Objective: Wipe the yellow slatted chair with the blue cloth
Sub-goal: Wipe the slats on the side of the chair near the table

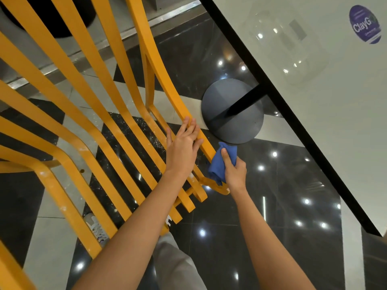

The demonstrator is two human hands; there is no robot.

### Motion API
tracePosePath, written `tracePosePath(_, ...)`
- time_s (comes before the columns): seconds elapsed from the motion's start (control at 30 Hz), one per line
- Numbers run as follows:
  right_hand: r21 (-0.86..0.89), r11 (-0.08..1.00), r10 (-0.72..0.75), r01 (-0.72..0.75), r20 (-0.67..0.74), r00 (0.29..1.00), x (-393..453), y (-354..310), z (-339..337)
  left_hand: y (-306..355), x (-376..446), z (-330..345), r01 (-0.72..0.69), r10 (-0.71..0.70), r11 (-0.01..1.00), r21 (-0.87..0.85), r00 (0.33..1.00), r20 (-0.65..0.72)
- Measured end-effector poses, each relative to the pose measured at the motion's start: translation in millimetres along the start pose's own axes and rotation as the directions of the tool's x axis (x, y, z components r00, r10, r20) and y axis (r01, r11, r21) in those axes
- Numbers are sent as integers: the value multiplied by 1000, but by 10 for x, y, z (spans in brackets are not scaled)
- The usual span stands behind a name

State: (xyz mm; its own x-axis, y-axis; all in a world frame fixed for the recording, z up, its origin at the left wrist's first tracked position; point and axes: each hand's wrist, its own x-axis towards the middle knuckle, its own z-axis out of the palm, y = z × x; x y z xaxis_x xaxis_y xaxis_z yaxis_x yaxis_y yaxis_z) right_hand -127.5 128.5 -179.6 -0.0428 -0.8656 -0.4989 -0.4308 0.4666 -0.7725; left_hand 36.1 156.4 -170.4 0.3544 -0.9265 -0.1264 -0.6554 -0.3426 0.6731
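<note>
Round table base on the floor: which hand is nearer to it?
Right. The right hand, gripping the blue cloth, sits just below the round table base; the left hand rests on the chair slat, farther left.

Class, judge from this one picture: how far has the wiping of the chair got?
Done: cannot be told; pale specks show on the nearer slats of the yellow chair. In hand: the right hand presses the blue cloth against the outermost slat while the left hand steadies it. Left: seemingly the other slats.
</note>
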Motion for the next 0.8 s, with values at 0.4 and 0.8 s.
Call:
tracePosePath(0.4, 149, 988, 60, -37, -156, 986, -356, 424, -70, 66, -7, -26, 22, -23, 1000, 19, 999, 40)
tracePosePath(0.8, -40, 987, -161, 156, -164, 973, -524, 417, 10, 70, 18, -44, 3, -2, 1000, -19, 1000, 10)
